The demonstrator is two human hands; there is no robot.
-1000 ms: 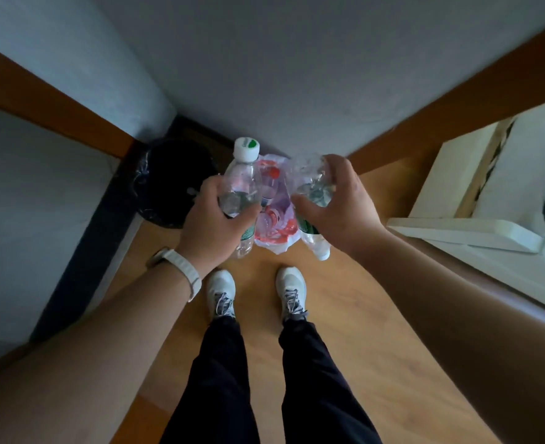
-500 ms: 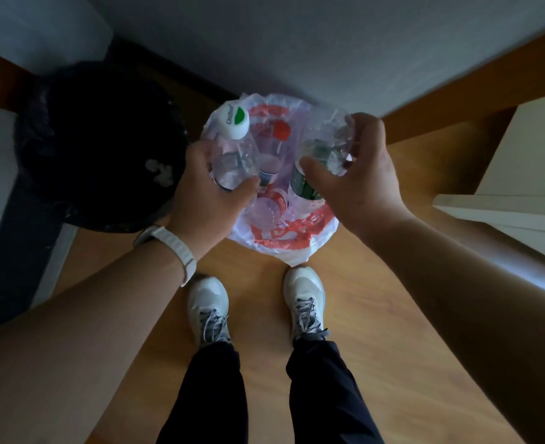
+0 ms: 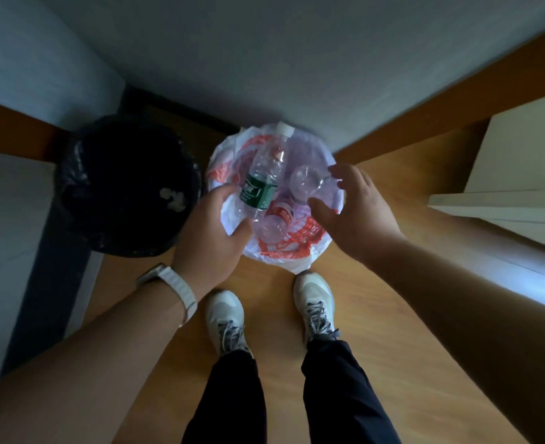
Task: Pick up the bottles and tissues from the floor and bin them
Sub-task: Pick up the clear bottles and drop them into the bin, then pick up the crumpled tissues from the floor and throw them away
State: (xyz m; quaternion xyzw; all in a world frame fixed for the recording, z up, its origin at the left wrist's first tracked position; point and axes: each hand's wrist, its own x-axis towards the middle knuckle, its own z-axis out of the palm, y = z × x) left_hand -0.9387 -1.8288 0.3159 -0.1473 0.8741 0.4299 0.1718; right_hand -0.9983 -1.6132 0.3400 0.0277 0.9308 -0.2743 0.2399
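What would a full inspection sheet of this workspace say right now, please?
Surface: wooden floor, with a person standing on it in white shoes.
Job's things: green-label bottle lies with other clear bottles inside the white bag with red print; a crumpled tissue sits in the black-lined bin beside it.
Clutter: nothing seen.
Grippers: left hand and right hand hover over the white bag, both open, holding nothing.
Cables: nothing seen.
Surroundings: grey wall behind; pale furniture at right.
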